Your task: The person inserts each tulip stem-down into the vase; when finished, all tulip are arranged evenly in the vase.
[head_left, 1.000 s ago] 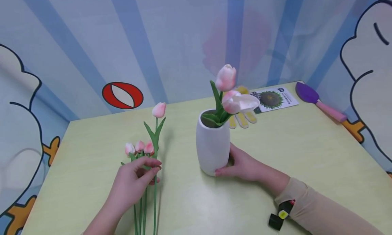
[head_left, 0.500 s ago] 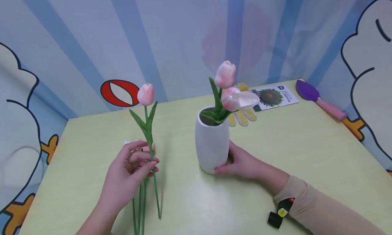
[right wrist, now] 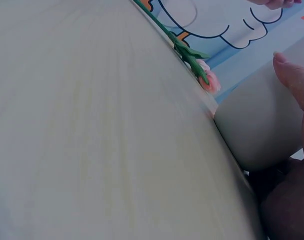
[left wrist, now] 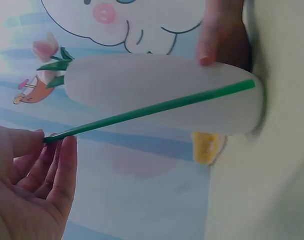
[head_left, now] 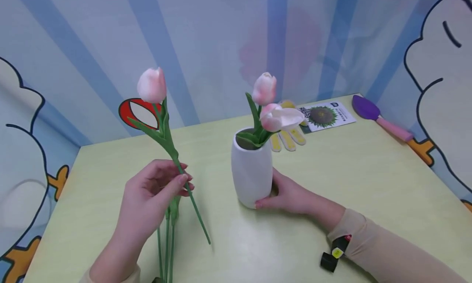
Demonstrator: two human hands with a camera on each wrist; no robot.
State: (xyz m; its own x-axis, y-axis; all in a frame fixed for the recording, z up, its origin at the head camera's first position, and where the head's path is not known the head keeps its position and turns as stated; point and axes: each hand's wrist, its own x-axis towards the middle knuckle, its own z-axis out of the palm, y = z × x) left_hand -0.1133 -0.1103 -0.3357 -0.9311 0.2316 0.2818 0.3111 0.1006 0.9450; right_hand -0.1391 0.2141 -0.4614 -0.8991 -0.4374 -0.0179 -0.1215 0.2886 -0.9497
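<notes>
My left hand (head_left: pixel 147 199) pinches the green stem of a pink tulip (head_left: pixel 152 86) between thumb and fingers. The tulip is raised off the table and slants, bloom up to the left, its bare stem end down to the right. In the left wrist view the stem (left wrist: pixel 157 107) crosses in front of the vase. My right hand (head_left: pixel 291 195) grips the lower right side of a white vase (head_left: pixel 252 174), which stands upright. Two pink tulips (head_left: pixel 264 89) with green leaves are in the vase. More tulips (right wrist: pixel 209 81) lie on the table, their blooms hidden behind my left hand in the head view.
Behind the vase lies a yellow-and-white glove (head_left: pixel 289 139). A seed packet (head_left: pixel 328 115) lies beside it. At the right edge is a purple spade-shaped tool (head_left: pixel 383 117) with a pink handle. A cartoon-printed wall (head_left: pixel 217 49) rises behind the table (head_left: pixel 350 172).
My left hand has lifted one tulip away from those on the table and tilted it, so the stem end swings right and the bloom rises left. My right hand stays on the vase.
</notes>
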